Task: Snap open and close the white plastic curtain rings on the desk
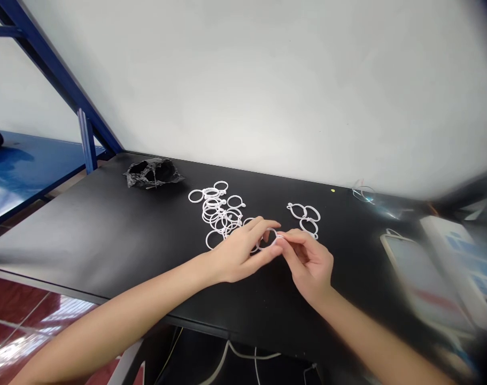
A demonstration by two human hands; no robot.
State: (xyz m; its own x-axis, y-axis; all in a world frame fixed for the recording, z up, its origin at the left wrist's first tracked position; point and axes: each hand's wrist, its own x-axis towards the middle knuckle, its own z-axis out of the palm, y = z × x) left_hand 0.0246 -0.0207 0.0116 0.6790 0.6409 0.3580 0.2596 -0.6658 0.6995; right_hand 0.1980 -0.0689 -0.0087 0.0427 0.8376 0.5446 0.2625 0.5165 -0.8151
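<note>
Between my two hands is a white plastic ring with a small eyelet, like a curtain ring. My left hand grips its left and lower side with thumb and fingers. The fingertips of my right hand pinch the ring at its right, where the small eyelet seems to be; the fingers partly hide it. Behind and left of my left hand lies a loose pile of similar white rings, overlapping one another. Beyond my right hand, a smaller group of 3 white rings rests on the black table.
A crumpled black plastic bag sits at the back left. Eyeglasses lie near the wall at right, close to a blurred phone-like object and a white box. Cables hang below the front edge.
</note>
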